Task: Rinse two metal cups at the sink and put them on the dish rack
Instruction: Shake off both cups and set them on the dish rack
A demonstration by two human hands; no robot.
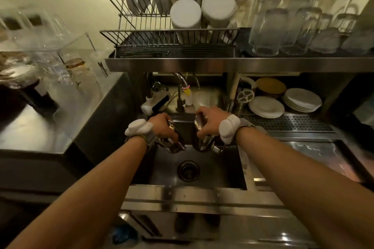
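Observation:
Both hands are over the steel sink, each holding a shiny metal cup. My left hand grips one metal cup, tilted with its handle low over the basin. My right hand grips the second metal cup, also tilted, its handle pointing down to the right. The two cups hang side by side, a little apart, above the drain. The faucet stands behind them; no water stream is visible. The wire dish rack sits on the shelf above the sink.
White plates and upturned white cups fill part of the rack. Upturned glasses stand on the shelf to the right. Stacked plates lie beside a perforated drain board. Glassware and a dark jug crowd the left counter.

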